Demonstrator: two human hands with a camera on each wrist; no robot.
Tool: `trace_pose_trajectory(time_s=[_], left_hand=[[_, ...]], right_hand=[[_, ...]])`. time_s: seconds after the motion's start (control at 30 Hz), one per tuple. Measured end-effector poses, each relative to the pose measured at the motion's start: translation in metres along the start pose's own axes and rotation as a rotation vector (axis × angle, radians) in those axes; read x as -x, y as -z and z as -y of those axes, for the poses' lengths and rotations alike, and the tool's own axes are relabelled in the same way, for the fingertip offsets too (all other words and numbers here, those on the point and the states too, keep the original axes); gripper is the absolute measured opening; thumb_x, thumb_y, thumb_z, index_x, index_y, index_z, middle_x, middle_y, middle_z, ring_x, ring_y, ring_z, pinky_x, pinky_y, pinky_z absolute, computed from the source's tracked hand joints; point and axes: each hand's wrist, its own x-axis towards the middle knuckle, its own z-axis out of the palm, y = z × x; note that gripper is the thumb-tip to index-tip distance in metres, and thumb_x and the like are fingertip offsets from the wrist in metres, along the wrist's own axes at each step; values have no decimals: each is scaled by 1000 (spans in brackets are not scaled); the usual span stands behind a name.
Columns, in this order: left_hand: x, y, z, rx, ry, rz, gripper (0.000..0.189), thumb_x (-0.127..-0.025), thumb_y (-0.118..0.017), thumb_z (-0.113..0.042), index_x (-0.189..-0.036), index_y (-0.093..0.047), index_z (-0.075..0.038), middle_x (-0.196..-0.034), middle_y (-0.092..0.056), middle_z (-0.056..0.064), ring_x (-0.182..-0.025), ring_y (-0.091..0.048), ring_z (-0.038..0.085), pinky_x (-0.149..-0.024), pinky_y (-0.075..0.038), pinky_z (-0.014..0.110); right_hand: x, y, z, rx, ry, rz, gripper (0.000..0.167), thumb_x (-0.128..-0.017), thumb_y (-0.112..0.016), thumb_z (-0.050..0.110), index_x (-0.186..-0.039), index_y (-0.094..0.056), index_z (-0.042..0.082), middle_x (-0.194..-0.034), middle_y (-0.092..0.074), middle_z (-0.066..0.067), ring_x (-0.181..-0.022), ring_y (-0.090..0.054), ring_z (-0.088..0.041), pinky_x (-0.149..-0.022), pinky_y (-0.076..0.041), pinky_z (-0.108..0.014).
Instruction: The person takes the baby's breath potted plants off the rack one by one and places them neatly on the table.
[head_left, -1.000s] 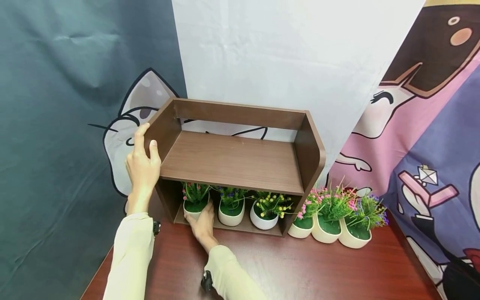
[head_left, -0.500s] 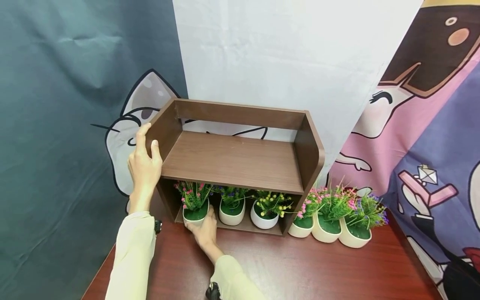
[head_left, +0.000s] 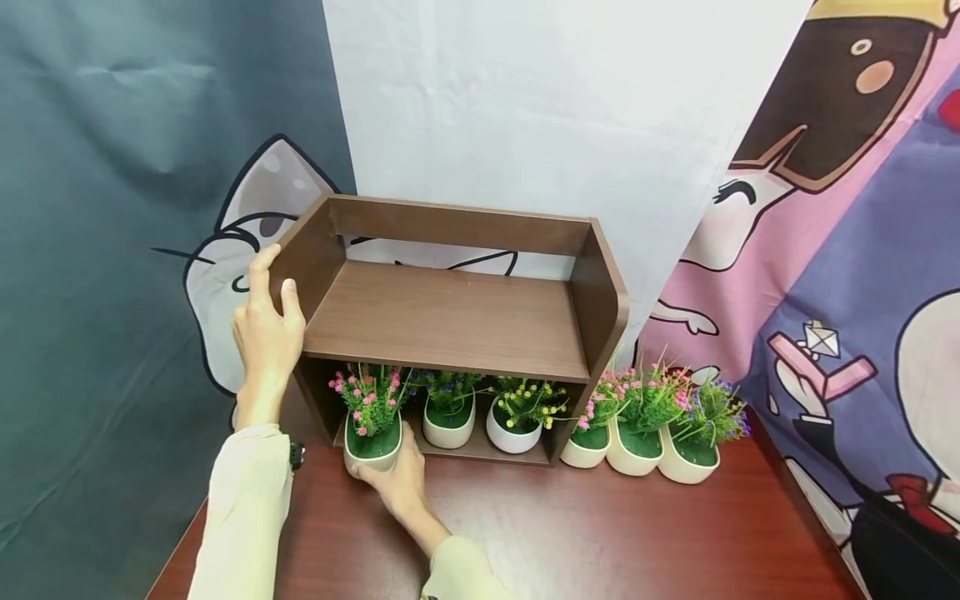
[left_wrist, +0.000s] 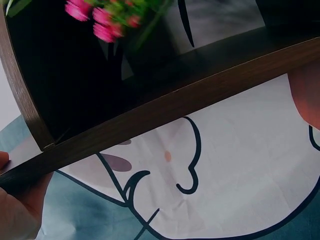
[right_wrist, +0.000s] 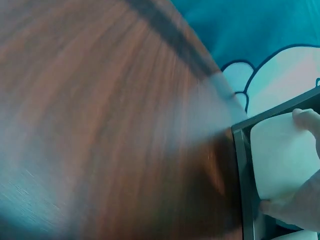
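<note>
A dark brown two-tier shelf [head_left: 442, 321] stands on the table against the wall cloth. My left hand [head_left: 266, 333] grips its left side panel, thumb and fingers on opposite faces; the left wrist view shows the panel between them. My right hand [head_left: 403, 479] holds the cream pot of a pink-flowered potted plant [head_left: 372, 446] at the left front of the lower tier. In the head view this pot overlaps the tier's front edge. The right wrist view shows fingers on two sides of the pot [right_wrist: 280, 155]. The blossoms [left_wrist: 105, 25] appear blurred in the left wrist view.
Two more potted plants stand on the lower tier: one with blue-purple flowers [head_left: 448, 412] and one with yellow flowers [head_left: 517, 421] in a white pot. Several cream-potted plants [head_left: 637, 437] line up right of the shelf on the reddish-brown table [head_left: 600, 533].
My right hand has drawn the pink-flowered potted plant forward from deeper in the lower tier, and more of its blossoms show. The left hand keeps its grip. The head view has shifted slightly right.
</note>
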Motion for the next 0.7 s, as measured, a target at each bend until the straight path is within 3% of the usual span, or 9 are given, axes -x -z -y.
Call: trace_pose_trajectory(time_s=[0.17,0.43,0.7], left_hand=[[1,1,-1,2,-5,12,41,-95,-47,-19,-135,-43,-26,-64,-50,23,-46,-36,36,-52,-27,43],[4,5,0,-20,11,7,42,-95,-48,-17,-136,-43,-26,-54,-41,19,-44,-32,32,-51,-24,41],[2,4,-1,0,-1,4,42,-95,-47,-18,-136,-43,-25,-57,-45,22,-45,-34,34,-51,-25,42]], right_hand=[[18,8,0,21,12,41,93,-58,-84,33,-135,-41,2,-120,-56,-11,-106,-53,-26,-85,-44,-39],[43,20,-1,75,72,152,97,-62,-84,32,-141,-35,5,-132,-48,-8,-115,-47,-24,-92,-40,-38],[54,40,3,40,92,154,99,-61,-83,30,-143,-31,11,-136,-44,-4,-119,-45,-21,-95,-37,-39]])
